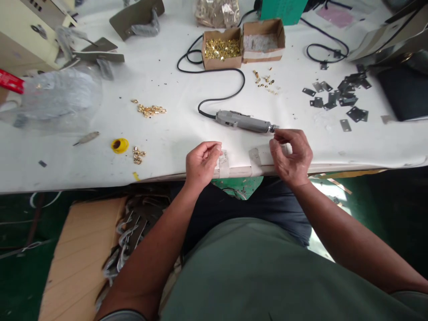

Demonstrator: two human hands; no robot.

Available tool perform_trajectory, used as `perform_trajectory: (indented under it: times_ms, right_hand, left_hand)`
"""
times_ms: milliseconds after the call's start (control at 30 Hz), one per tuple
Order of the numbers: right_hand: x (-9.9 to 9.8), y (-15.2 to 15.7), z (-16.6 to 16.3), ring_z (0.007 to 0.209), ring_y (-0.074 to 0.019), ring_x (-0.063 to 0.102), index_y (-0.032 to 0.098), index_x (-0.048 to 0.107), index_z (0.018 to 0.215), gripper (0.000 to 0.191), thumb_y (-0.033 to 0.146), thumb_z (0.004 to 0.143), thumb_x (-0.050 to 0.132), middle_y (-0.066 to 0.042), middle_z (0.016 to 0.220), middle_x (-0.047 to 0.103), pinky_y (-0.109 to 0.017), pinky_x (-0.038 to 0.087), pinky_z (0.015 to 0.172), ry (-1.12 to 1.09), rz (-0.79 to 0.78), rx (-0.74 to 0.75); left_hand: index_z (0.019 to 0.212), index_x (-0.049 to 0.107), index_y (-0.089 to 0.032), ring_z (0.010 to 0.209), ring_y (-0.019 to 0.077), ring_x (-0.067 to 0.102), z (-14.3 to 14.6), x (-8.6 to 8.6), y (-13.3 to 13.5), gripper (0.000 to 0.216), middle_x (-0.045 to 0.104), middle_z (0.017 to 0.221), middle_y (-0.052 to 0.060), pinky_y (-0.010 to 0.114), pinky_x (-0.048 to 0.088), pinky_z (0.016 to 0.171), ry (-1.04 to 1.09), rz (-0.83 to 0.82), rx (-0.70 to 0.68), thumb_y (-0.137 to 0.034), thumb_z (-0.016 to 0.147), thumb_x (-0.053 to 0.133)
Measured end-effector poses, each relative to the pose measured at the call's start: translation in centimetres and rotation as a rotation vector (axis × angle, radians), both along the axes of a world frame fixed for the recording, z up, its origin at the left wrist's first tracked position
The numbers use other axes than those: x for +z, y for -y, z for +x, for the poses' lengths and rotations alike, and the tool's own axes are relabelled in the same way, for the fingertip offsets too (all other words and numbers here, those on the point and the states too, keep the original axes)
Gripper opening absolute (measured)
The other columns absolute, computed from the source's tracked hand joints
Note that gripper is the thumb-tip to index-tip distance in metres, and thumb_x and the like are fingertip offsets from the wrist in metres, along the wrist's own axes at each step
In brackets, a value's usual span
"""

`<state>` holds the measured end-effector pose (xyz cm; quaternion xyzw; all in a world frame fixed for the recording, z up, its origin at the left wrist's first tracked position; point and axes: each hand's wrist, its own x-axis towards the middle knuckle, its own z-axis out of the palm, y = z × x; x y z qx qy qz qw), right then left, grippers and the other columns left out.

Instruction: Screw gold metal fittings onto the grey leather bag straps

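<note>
My left hand [202, 162] is at the table's front edge, its thumb and fingertips pressed together in a pinch. Whatever may be between them is too small to make out. A grey electric screwdriver [244, 121] lies on its side just beyond, with its bit end to the right. My right hand [293, 154] is beside that end, thumb and forefinger curled together in a pinch near the metal tip. Anything in this pinch is hidden or too small to name. Strips of tape [256, 157] on the table edge lie between my hands.
Small gold parts [150, 110] and a yellow tape roll [119, 145] lie left, with a pointed tool [87, 138]. A carton of gold screws [222, 49] stands behind the screwdriver's black cable [243, 84]. Dark metal plates [347, 91] are scattered right.
</note>
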<state>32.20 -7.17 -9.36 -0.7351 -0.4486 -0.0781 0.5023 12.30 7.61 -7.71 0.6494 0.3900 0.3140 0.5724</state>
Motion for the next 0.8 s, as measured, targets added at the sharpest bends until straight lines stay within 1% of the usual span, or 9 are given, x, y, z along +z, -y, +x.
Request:
perform_trajectory:
  times_ms: [133, 267, 333, 400, 467, 533, 667, 733, 800]
  right_hand:
    - [-0.5, -0.3, 0.2, 0.088, -0.0219, 0.065, 0.023, 0.071, 0.114, 0.021, 0.028, 0.096, 0.062, -0.006, 0.096, 0.068, -0.041, 0.058, 0.085, 0.041, -0.015, -0.008]
    - [0.5, -0.1, -0.3, 0.086, -0.023, 0.066, 0.022, 0.072, 0.111, 0.02, 0.03, 0.096, 0.064, -0.006, 0.093, 0.069, -0.042, 0.058, 0.085, 0.084, -0.018, 0.024]
    - [0.7, 0.2, -0.6, 0.086, -0.0236, 0.067, 0.022, 0.071, 0.113, 0.021, 0.033, 0.097, 0.064, -0.007, 0.095, 0.07, -0.042, 0.057, 0.084, 0.064, -0.017, 0.029]
    - [0.2, 0.3, -0.6, 0.087, -0.0246, 0.069, 0.023, 0.071, 0.114, 0.023, 0.038, 0.097, 0.066, -0.008, 0.099, 0.071, -0.043, 0.057, 0.084, 0.027, -0.035, 0.052]
    - [-0.4, 0.2, -0.5, 0.09, -0.0267, 0.07, 0.025, 0.071, 0.114, 0.027, 0.044, 0.096, 0.065, -0.009, 0.105, 0.071, -0.045, 0.057, 0.084, -0.001, -0.068, 0.062]
    - [-0.6, 0.0, -0.4, 0.09, -0.0295, 0.071, 0.027, 0.071, 0.112, 0.031, 0.052, 0.094, 0.065, -0.009, 0.106, 0.072, -0.048, 0.058, 0.083, -0.017, -0.082, 0.048]
    - [0.0, 0.1, -0.5, 0.094, -0.0366, 0.074, 0.031, 0.073, 0.106, 0.035, 0.06, 0.09, 0.063, -0.01, 0.106, 0.075, -0.054, 0.062, 0.08, -0.072, -0.117, 0.047]
    - [0.1, 0.2, -0.5, 0.098, -0.039, 0.074, 0.031, 0.074, 0.104, 0.037, 0.062, 0.087, 0.063, -0.011, 0.108, 0.076, -0.056, 0.063, 0.083, -0.094, -0.132, 0.046]
    - [-0.2, 0.3, -0.4, 0.102, -0.0405, 0.074, 0.032, 0.074, 0.104, 0.038, 0.064, 0.086, 0.062, -0.01, 0.112, 0.076, -0.057, 0.063, 0.088, -0.094, -0.135, 0.035]
  left_hand:
    - [0.099, 0.077, -0.016, 0.062, 0.013, 0.065, 0.1, -0.5, -0.2, 0.031, 0.076, 0.078, 0.004, 0.023, 0.048, 0.057, 0.01, 0.013, -0.009, -0.046, 0.089, 0.072]
    - [0.099, 0.076, -0.016, 0.055, 0.0108, 0.056, -0.7, -0.4, 0.3, 0.035, 0.072, 0.073, 0.002, 0.021, 0.041, 0.051, 0.012, 0.002, -0.024, -0.048, 0.09, 0.068]
    - [0.099, 0.077, -0.015, 0.058, 0.0119, 0.057, -1.1, -0.3, 0.6, 0.036, 0.071, 0.071, 0.002, 0.021, 0.042, 0.052, 0.0, -0.005, -0.043, -0.048, 0.091, 0.067]
    - [0.099, 0.077, -0.014, 0.059, 0.0122, 0.056, -1.3, -0.6, 0.6, 0.034, 0.069, 0.07, 0.002, 0.022, 0.042, 0.054, -0.002, 0.019, -0.043, -0.045, 0.091, 0.067]
    - [0.098, 0.078, -0.014, 0.059, 0.0123, 0.056, -1.3, -0.8, 0.4, 0.034, 0.068, 0.069, 0.002, 0.022, 0.043, 0.056, -0.004, 0.044, -0.033, -0.045, 0.092, 0.066]
    - [0.096, 0.078, -0.014, 0.057, 0.012, 0.053, -1.4, -0.8, 0.4, 0.037, 0.065, 0.066, 0.001, 0.023, 0.042, 0.055, -0.013, 0.044, -0.031, -0.048, 0.091, 0.065]
    - [0.094, 0.078, -0.014, 0.057, 0.0127, 0.052, -1.6, -0.5, 0.6, 0.039, 0.062, 0.063, 0.001, 0.024, 0.042, 0.055, -0.038, 0.043, -0.028, -0.051, 0.091, 0.066]
    - [0.094, 0.078, -0.014, 0.059, 0.0137, 0.054, -1.7, -0.5, 0.7, 0.037, 0.063, 0.065, 0.002, 0.024, 0.043, 0.056, -0.051, 0.049, -0.031, -0.049, 0.091, 0.065]
    - [0.094, 0.079, -0.015, 0.061, 0.0144, 0.055, -1.7, -0.5, 0.7, 0.033, 0.066, 0.068, 0.003, 0.025, 0.045, 0.057, -0.061, 0.062, -0.033, -0.044, 0.091, 0.064]
